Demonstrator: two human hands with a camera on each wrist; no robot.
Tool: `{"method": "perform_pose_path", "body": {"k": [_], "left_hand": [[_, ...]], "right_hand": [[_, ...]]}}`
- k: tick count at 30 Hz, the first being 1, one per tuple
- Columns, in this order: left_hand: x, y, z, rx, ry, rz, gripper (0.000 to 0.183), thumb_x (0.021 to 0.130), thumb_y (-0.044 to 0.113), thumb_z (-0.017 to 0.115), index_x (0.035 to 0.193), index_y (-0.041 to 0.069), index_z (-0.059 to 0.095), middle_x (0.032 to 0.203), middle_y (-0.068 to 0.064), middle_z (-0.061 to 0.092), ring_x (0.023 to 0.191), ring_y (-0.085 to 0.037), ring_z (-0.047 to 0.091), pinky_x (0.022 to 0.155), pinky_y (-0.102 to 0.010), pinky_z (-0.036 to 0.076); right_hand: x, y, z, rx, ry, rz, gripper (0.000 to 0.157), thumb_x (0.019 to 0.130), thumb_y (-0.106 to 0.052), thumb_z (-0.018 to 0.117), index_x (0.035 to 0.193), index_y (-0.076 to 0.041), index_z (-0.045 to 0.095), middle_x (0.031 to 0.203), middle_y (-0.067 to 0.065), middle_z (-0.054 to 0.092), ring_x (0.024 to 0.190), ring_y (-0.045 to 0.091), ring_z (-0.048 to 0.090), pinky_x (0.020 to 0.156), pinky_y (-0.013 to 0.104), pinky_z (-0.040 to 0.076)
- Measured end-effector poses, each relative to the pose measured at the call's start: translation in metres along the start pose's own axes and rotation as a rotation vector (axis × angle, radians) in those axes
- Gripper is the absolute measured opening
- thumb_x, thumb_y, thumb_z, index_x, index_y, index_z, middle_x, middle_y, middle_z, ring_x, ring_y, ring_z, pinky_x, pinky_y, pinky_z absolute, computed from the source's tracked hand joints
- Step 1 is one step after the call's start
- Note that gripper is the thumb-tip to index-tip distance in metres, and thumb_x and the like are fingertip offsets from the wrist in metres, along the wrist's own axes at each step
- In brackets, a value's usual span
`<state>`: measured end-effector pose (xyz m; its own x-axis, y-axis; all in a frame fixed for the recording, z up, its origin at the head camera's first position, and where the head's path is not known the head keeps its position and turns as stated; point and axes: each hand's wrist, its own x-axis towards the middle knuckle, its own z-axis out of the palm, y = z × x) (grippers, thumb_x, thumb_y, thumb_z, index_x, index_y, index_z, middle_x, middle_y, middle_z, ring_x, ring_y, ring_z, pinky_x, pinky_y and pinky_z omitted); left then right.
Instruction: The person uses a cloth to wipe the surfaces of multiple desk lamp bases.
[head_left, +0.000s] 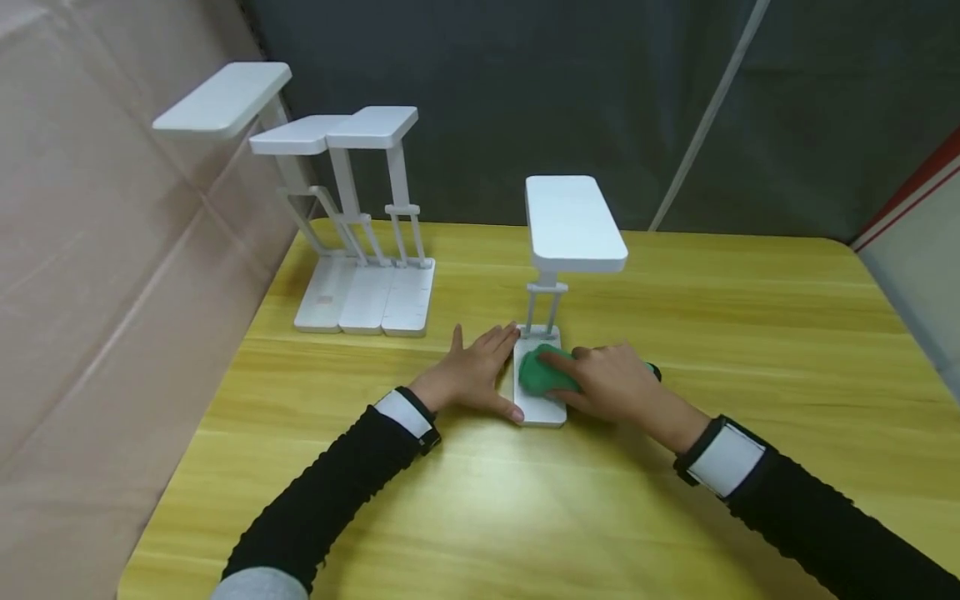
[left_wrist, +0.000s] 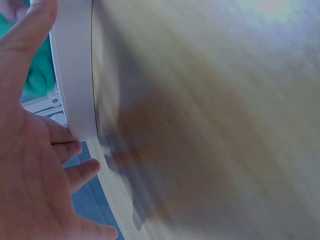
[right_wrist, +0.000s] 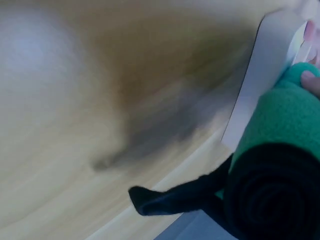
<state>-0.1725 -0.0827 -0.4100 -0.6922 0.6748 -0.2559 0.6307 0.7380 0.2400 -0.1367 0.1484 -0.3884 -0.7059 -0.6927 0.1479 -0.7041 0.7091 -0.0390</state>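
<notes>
A white folding desk lamp (head_left: 573,221) stands on the wooden table, its flat head raised above its base (head_left: 543,412). My right hand (head_left: 615,382) holds a green cloth (head_left: 545,374) against the top of that base, with the index finger stretched over it. In the right wrist view the cloth (right_wrist: 285,117) hangs as a thick roll with a black end and a loose black flap. On the left, my left hand (head_left: 474,373) rests with spread fingers and thumb along the base's side. The left wrist view shows this hand (left_wrist: 30,165) touching the white edge.
Three similar white lamps (head_left: 363,296) stand side by side at the table's back left, heads raised. Behind the wooden table (head_left: 750,350) hangs a dark curtain (head_left: 480,100). A pale draped sheet (head_left: 112,292) borders the left side.
</notes>
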Motion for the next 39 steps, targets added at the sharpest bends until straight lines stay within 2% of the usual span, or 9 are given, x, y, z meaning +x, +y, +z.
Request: {"method": "perform_pose_path", "body": {"k": [5, 10, 13, 15, 18, 21, 25, 34, 39], "left_hand": [[0.001, 0.001, -0.003, 0.002, 0.003, 0.007, 0.122, 0.061, 0.081, 0.054, 0.142, 0.012, -0.007, 0.150, -0.005, -0.005, 0.136, -0.023, 0.000, 0.098, -0.068, -0.003], [0.002, -0.001, -0.003, -0.011, 0.003, 0.001, 0.123, 0.060, 0.081, 0.055, 0.142, 0.013, -0.007, 0.150, -0.004, -0.005, 0.136, -0.022, 0.000, 0.098, -0.067, -0.003], [0.003, -0.001, -0.003, -0.017, 0.006, -0.006, 0.123, 0.060, 0.080, 0.056, 0.142, 0.013, -0.006, 0.150, -0.004, -0.005, 0.136, -0.022, 0.001, 0.098, -0.067, -0.003], [0.003, 0.000, -0.003, -0.016, 0.004, -0.006, 0.122, 0.060, 0.079, 0.056, 0.142, 0.012, -0.005, 0.150, -0.004, -0.004, 0.136, -0.022, 0.001, 0.098, -0.068, -0.003], [0.002, 0.001, -0.001, -0.016, -0.010, -0.007, 0.122, 0.061, 0.080, 0.055, 0.142, 0.010, -0.005, 0.150, -0.004, -0.005, 0.136, -0.022, 0.000, 0.097, -0.068, -0.003], [0.002, 0.003, 0.000, -0.027, -0.017, -0.001, 0.122, 0.061, 0.081, 0.054, 0.141, 0.008, -0.004, 0.150, -0.005, -0.006, 0.136, -0.023, 0.000, 0.097, -0.068, -0.003], [0.003, 0.003, 0.001, -0.022, 0.002, 0.002, 0.122, 0.061, 0.081, 0.053, 0.141, 0.010, -0.005, 0.150, -0.004, -0.006, 0.136, -0.022, 0.000, 0.098, -0.067, -0.003], [0.003, 0.002, -0.001, 0.008, -0.002, -0.006, 0.122, 0.061, 0.078, 0.058, 0.142, 0.013, -0.007, 0.150, -0.003, -0.005, 0.136, -0.020, 0.000, 0.098, -0.067, -0.003], [0.001, 0.000, 0.000, 0.004, -0.011, -0.016, 0.122, 0.061, 0.080, 0.056, 0.142, 0.013, -0.006, 0.150, -0.003, -0.006, 0.136, -0.020, -0.001, 0.098, -0.067, -0.004]], "right_hand": [[-0.017, -0.011, -0.011, 0.069, -0.077, -0.057, 0.046, 0.080, -0.048, 0.063, 0.118, -0.024, 0.056, 0.071, -0.004, 0.054, 0.049, 0.003, 0.039, 0.041, 0.023, 0.036], [-0.020, -0.010, -0.023, 0.264, -0.192, -0.095, 0.047, 0.082, -0.053, 0.058, 0.119, -0.024, 0.056, 0.083, -0.009, 0.060, 0.058, -0.001, 0.045, 0.048, 0.021, 0.038], [-0.008, -0.004, -0.027, 0.311, -0.144, -0.046, 0.049, 0.082, -0.053, 0.058, 0.120, -0.022, 0.055, 0.082, -0.008, 0.062, 0.058, -0.001, 0.047, 0.049, 0.022, 0.041], [0.003, 0.000, -0.023, 0.251, -0.057, -0.004, 0.050, 0.081, -0.050, 0.061, 0.121, -0.020, 0.054, 0.078, -0.005, 0.062, 0.056, 0.001, 0.049, 0.047, 0.024, 0.042], [0.017, 0.002, -0.011, 0.060, 0.042, 0.033, 0.050, 0.080, -0.045, 0.065, 0.121, -0.019, 0.053, 0.075, 0.002, 0.061, 0.054, 0.009, 0.052, 0.043, 0.026, 0.043], [0.021, -0.001, 0.000, -0.128, 0.087, 0.015, 0.049, 0.079, -0.040, 0.067, 0.120, -0.016, 0.053, 0.072, 0.010, 0.060, 0.049, 0.017, 0.051, 0.039, 0.028, 0.041], [0.016, -0.008, 0.003, -0.212, 0.096, -0.027, 0.046, 0.079, -0.037, 0.068, 0.117, -0.015, 0.054, 0.068, 0.011, 0.058, 0.043, 0.016, 0.043, 0.036, 0.026, 0.037], [-0.012, -0.022, -0.013, -0.080, -0.037, -0.139, 0.046, 0.079, -0.045, 0.066, 0.115, -0.020, 0.057, 0.068, 0.002, 0.057, 0.044, 0.006, 0.036, 0.038, 0.023, 0.034], [-0.018, -0.018, -0.025, 0.112, -0.164, -0.201, 0.044, 0.079, -0.044, 0.066, 0.115, -0.023, 0.057, 0.075, -0.006, 0.059, 0.054, 0.001, 0.044, 0.045, 0.022, 0.039]]}}
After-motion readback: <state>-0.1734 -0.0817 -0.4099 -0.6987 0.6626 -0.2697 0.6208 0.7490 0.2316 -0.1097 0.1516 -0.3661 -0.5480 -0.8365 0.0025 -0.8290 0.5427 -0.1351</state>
